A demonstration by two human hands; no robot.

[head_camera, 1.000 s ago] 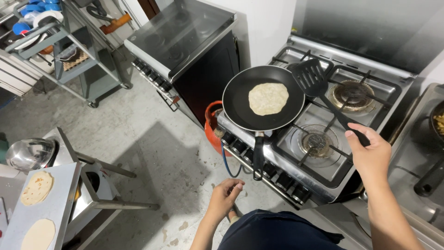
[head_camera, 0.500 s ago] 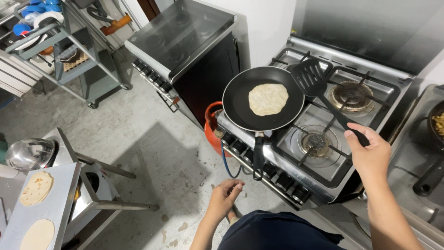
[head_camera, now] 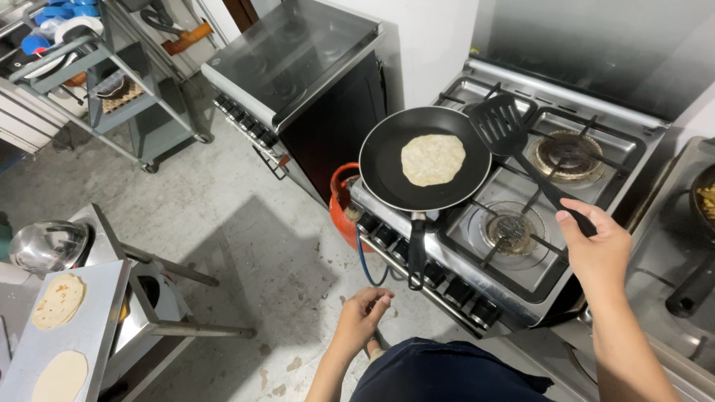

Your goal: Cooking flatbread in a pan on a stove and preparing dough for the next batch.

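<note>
The right hand (head_camera: 596, 249) is gripping the handle of a black spatula (head_camera: 500, 125), whose blade is resting on the stove (head_camera: 588, 182) just beside the pan (head_camera: 387, 160) holding a flatbread (head_camera: 433, 159) at the stove's front left corner. The left hand (head_camera: 363, 316) is hanging loosely curled, holding nothing.

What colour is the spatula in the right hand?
Black, blade and handle alike: the slotted spatula held by the right hand, in the head view.

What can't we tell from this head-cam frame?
- Whether a flame burns under the frying pan: the pan covers its burner.
- Flatbread underside: faces down.
- Spatula handle end: inside the right hand.
- Second pan: cut by the right edge.
- Left hand fingertips: curled, contents unclear.
</note>
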